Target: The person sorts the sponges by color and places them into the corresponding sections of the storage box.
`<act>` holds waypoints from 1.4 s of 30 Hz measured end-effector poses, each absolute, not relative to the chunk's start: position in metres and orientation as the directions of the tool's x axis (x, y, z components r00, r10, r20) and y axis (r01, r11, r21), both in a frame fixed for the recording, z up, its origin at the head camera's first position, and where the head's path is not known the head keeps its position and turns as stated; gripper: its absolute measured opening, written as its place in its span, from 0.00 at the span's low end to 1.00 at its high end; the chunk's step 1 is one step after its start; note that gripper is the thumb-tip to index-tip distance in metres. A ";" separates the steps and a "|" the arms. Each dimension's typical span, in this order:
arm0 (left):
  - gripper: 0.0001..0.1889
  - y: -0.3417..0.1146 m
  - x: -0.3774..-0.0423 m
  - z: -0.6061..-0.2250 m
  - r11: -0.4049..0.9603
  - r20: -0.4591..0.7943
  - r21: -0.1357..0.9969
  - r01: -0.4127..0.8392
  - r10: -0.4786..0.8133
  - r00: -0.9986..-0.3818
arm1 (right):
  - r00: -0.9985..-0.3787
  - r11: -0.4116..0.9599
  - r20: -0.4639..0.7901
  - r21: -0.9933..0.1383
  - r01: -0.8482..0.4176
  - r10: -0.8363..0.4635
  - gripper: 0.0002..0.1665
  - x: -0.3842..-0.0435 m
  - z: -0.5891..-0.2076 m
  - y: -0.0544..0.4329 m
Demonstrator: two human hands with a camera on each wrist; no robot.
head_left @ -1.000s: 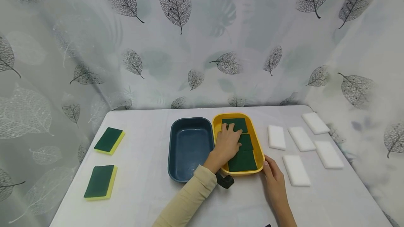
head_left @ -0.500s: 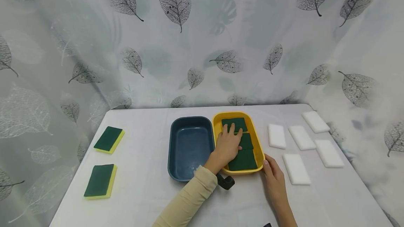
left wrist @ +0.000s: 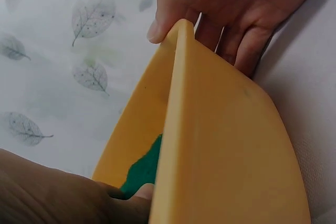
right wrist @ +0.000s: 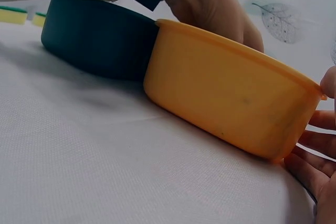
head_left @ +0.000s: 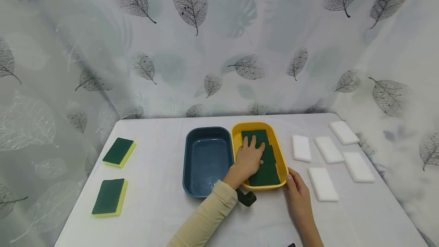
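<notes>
Left hand [head_left: 247, 161]: in the yellow bin [head_left: 279, 156], back upward, fingers spread across the far sponge [head_left: 262, 136] and middle sponge [head_left: 269, 154], grasping nothing that I can see; my reading is that it presses them into place, though the palm's contact is hidden. Right hand [head_left: 301, 196]: grasping that bin by its near right corner, thumb at the rim, fingers against the outer wall. Contents of the bin: three sponges, green side up, in a row from far end to near end, the near sponge [head_left: 264, 174] lying by the near end. Each long axis appears to run across the bin; the row follows the bin's own long axis, front to back, near end swung slightly right. Against its left side: one blue bin [head_left: 210, 159], long axis front to back, no sponge visible inside. Near the surface's left edge: two loose sponges, green side up, a farther one [head_left: 118, 151] and a nearer one [head_left: 108, 196], long axes roughly front to back, far ends leaning right. Toward the surface's right edge: five white pads [head_left: 322, 185], flat, long axes mostly front to back, far ends leaning left. Progress, as I judge it: partway, with three sponges binned, two sponges and all five pads I see outside.
</notes>
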State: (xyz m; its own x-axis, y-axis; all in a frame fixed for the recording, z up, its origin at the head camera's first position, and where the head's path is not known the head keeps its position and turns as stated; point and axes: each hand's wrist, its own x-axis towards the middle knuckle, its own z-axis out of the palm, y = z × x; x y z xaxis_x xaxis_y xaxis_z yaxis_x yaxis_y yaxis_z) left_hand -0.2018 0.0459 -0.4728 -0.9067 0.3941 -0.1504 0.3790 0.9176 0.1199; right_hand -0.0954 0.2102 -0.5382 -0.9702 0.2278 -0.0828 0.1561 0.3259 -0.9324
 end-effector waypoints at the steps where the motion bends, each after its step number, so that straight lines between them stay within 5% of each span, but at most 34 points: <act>1: 0.31 0.045 -0.202 -0.473 0.915 -0.146 0.123 0.384 0.400 -0.905 | -0.970 0.327 -0.082 -0.932 0.156 0.228 0.34 -0.095 -0.538 0.210; 15: 0.29 0.041 -0.194 -0.471 0.897 -0.065 0.125 0.424 0.434 -0.899 | -0.971 0.307 -0.072 -0.941 0.142 0.229 0.34 -0.095 -0.537 0.211; 26: 0.27 0.031 -0.175 -0.471 0.843 0.057 -0.072 0.533 0.537 -0.842 | -0.973 0.302 -0.057 -0.945 0.124 0.223 0.33 -0.094 -0.540 0.211; 42: 0.19 -0.018 -0.141 -0.452 0.820 0.365 -0.102 0.563 0.558 -0.745 | -0.970 0.326 -0.081 -0.932 0.155 0.229 0.35 -0.096 -0.540 0.211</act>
